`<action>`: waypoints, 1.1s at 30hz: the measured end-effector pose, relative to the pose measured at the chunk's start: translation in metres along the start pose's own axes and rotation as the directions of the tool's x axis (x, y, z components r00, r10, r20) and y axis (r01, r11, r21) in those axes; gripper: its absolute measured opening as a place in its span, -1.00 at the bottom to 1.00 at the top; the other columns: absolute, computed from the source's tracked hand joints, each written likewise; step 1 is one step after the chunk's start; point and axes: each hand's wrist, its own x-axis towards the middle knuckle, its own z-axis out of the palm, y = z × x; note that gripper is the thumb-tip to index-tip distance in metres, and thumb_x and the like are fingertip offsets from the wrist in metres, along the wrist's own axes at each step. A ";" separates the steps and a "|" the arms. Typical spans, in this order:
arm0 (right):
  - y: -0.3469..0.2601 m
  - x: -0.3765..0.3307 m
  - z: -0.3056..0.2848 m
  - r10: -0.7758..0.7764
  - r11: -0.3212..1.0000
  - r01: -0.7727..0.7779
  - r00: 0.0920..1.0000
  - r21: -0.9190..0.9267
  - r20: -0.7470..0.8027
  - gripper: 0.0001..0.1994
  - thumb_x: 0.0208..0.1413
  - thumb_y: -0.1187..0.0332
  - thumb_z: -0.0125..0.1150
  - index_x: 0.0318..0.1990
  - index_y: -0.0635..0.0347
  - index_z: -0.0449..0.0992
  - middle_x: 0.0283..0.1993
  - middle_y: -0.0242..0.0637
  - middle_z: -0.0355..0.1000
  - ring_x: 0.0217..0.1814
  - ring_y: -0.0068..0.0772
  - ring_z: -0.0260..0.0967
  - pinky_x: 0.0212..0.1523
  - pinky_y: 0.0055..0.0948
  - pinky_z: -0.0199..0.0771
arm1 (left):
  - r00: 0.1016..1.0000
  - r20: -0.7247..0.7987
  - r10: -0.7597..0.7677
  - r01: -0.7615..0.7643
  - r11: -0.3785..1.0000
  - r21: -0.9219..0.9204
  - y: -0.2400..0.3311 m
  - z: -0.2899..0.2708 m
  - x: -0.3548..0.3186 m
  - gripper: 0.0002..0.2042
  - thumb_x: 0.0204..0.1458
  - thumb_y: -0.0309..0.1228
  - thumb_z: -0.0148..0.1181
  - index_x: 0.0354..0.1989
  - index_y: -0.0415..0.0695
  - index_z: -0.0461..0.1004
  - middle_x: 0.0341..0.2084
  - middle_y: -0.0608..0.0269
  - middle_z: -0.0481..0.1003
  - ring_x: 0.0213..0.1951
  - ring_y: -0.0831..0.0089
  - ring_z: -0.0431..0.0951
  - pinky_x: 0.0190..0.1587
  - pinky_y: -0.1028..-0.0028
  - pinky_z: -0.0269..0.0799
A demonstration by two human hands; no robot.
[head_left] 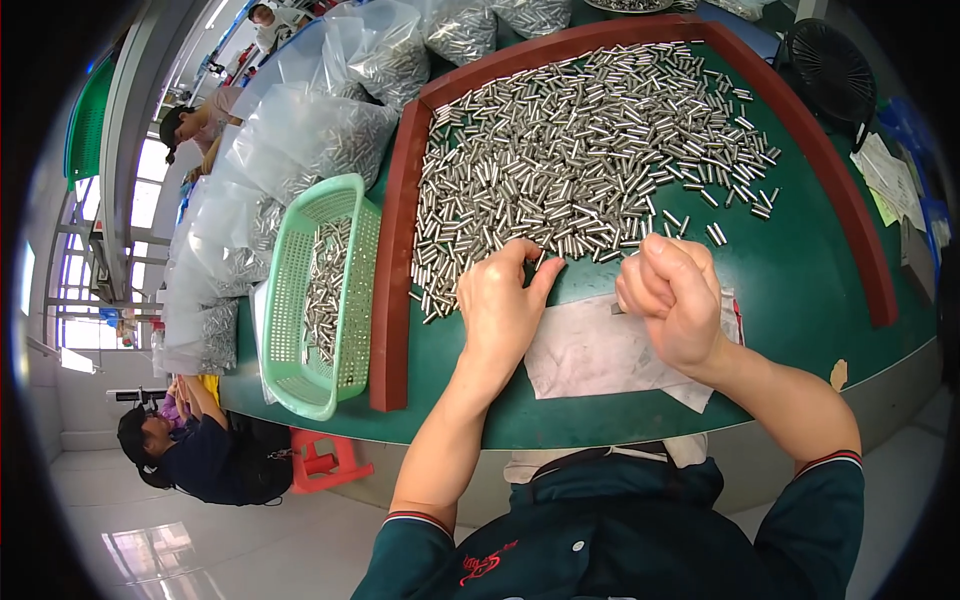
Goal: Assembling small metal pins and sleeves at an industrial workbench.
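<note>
A large heap of short, shiny metal pins (560, 150) lies on the green tabletop. At its near edge is my left hand (500, 305), fingers curled. A pin seems to sit between its thumb and forefinger, though the other fingertips are hidden. My right hand (675, 305) is closed above a stained pale cloth (580, 350). A small grey pin end (617, 309) peeks out below its curled fingers; whatever else is in the fist is hidden. Several loose pins (715, 235) lie just beyond the right hand.
A red-brown frame (395, 290) borders the heap. Left of it stands a green perforated basket (350, 345) with pins inside. Clear plastic bags of pins (310, 140) line the table's left and far sides. A black fan (828, 70) stands far right. Other people sit at left.
</note>
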 end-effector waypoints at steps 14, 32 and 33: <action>0.000 0.001 0.001 -0.021 0.996 0.021 1.000 -0.085 -0.003 -0.58 0.11 0.30 -0.26 -0.80 0.05 -0.05 -0.86 -0.50 -0.10 -0.78 -0.65 -0.28 -0.71 -0.58 -0.22 | 0.862 0.366 0.351 -0.165 0.877 -0.451 0.010 -0.017 -0.012 -0.92 -0.21 -0.55 0.19 -0.48 -0.23 0.50 -0.72 0.25 0.40 -0.69 0.60 0.31 -0.63 0.59 0.21; 0.004 -0.005 0.003 0.024 0.999 -0.023 1.000 0.049 -0.010 -0.60 0.09 0.31 -0.27 -0.80 0.06 -0.04 -0.86 -0.49 -0.11 -0.78 -0.65 -0.31 -0.71 -0.58 -0.22 | 0.873 0.459 0.165 -0.026 0.955 -0.295 0.011 -0.013 -0.020 -0.92 -0.24 -0.53 0.23 -0.58 -0.22 0.45 -0.88 0.46 0.02 -0.77 0.68 -0.01 -0.72 0.58 -0.05; 0.003 -0.005 0.003 0.025 0.998 -0.024 1.000 0.049 -0.012 -0.60 0.09 0.31 -0.27 -0.80 0.06 -0.04 -0.86 -0.49 -0.11 -0.78 -0.65 -0.31 -0.71 -0.58 -0.22 | 0.874 0.458 0.162 -0.024 0.956 -0.292 0.011 -0.013 -0.019 -0.92 -0.24 -0.52 0.23 -0.58 -0.22 0.45 -0.88 0.45 0.02 -0.77 0.67 -0.01 -0.72 0.58 -0.05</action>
